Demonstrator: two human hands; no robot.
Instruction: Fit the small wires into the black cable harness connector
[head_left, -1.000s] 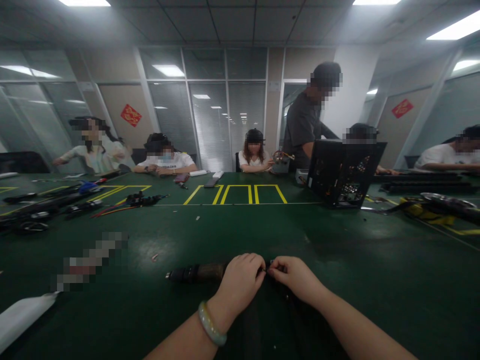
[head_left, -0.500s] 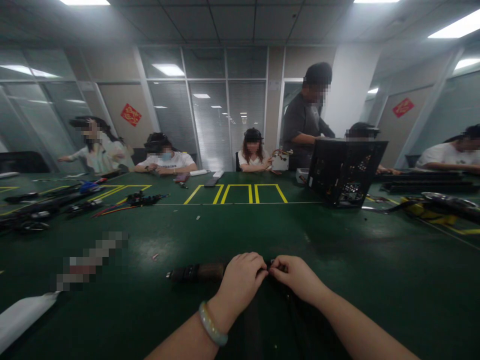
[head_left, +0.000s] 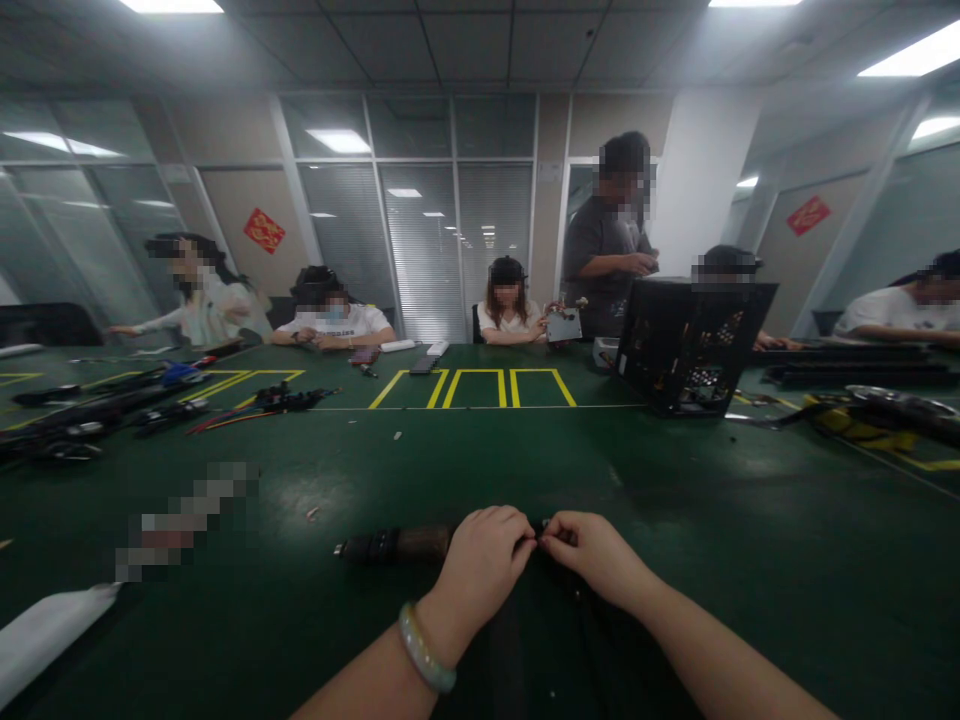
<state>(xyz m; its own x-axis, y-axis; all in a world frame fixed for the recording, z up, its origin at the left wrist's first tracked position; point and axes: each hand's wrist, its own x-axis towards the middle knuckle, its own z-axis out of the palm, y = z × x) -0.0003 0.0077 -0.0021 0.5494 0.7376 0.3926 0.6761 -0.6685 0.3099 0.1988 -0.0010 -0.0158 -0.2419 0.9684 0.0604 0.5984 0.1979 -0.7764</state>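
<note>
Left hand (head_left: 484, 555) curled over dark tool (head_left: 421, 545), likely steadying it; right hand (head_left: 596, 552), fingers pinched; what either grips, cannot tell.

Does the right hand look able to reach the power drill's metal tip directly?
Probably not: the left hand covers part of the power drill, between the right hand and the metal tip.

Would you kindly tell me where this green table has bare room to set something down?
Nearly bare green table lies between the yellow outlines and the left hand; another patch runs from the right hand to the black case. Crowded: the far left, with black parts and wires, and around the hands, where the dark tool lies.
</note>
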